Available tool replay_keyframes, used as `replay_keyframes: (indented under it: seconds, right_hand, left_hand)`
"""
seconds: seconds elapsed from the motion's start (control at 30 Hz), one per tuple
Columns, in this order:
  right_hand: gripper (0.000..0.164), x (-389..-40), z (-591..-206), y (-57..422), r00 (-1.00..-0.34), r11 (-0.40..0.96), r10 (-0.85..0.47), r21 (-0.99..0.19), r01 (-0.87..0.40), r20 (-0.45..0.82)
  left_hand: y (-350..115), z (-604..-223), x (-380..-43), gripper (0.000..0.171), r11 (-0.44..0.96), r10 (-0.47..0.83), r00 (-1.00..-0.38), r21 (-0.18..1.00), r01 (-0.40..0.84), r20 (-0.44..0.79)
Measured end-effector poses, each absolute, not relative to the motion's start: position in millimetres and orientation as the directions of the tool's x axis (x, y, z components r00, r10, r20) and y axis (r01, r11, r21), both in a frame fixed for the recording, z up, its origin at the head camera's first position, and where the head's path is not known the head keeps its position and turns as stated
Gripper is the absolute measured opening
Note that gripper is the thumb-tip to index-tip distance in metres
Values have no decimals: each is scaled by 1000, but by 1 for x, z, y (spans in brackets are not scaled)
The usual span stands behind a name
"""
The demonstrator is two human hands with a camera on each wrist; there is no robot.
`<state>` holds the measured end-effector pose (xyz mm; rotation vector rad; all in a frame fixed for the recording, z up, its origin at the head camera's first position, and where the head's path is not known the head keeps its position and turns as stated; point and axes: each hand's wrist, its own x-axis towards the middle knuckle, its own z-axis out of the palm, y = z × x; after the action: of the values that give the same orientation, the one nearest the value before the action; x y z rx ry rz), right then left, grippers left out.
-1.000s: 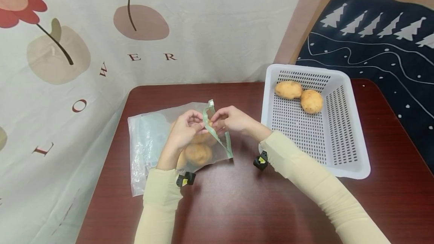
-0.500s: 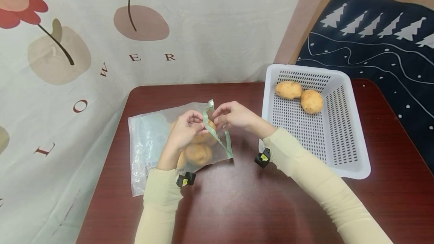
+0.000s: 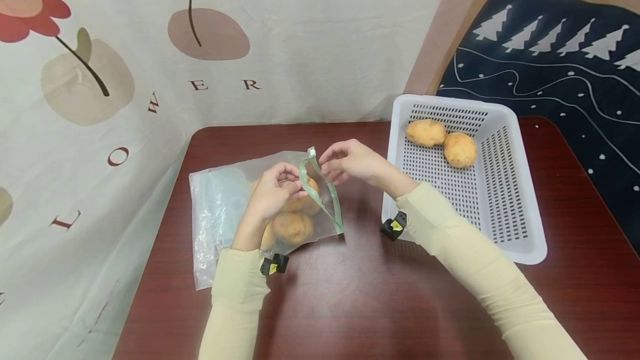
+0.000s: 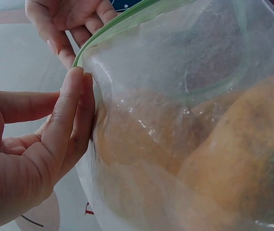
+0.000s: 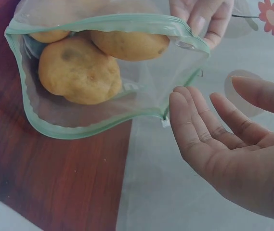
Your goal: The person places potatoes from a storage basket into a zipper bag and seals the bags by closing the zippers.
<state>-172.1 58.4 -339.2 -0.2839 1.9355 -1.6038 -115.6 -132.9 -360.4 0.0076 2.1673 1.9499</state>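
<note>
A clear zip bag (image 3: 235,182) with a green-edged mouth lies on the table, its opening facing right. Several potatoes (image 5: 79,72) show inside it through the gaping mouth in the right wrist view. My left hand (image 3: 272,190) pinches the upper lip of the mouth between thumb and fingers; the left wrist view shows the green edge (image 4: 103,30) right at the fingertips. Just right of the opening is my right hand (image 3: 357,163), its fingers relaxed and holding nothing. In the right wrist view its fingertips (image 5: 177,96) are close to the white slider (image 5: 165,123) at the bag's corner.
On the right stands a white perforated basket (image 3: 531,204) with two potatoes (image 3: 442,142) at its far end. The dark red table (image 3: 350,304) meets a printed cloth (image 3: 320,43) at the back. A navy cloth with white trees (image 3: 550,71) hangs at the right.
My right hand has drawn back from the bag's mouth, moving right and slightly away, and its fingers have come out of the opening. The left hand, bag and basket stay put.
</note>
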Motion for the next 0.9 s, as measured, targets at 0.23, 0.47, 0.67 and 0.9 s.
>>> replay_keyframes:
  seconds: [0.23, 0.47, 0.67, 0.9]
  right_hand:
    - [20, -176, -335, 66, -807, 226, -507, -950, 214, -302]
    - [20, -180, -331, 77, -821, 196, -489, -954, 226, -295]
    - [20, -183, -330, 91, -830, 189, -480, -957, 220, -286]
    - [17, -187, -329, 110, -843, 176, -466, -962, 211, -270]
  left_hand:
    - [-133, -360, -115, 16, 119, 149, -974, 981, -152, -169]
    - [-132, -360, -115, 16, 124, 142, -975, 981, -152, -169]
    - [-134, -361, -115, 17, 135, 147, -974, 979, -152, -172]
    - [-135, -361, -115, 18, 139, 153, -973, 979, -151, -171]
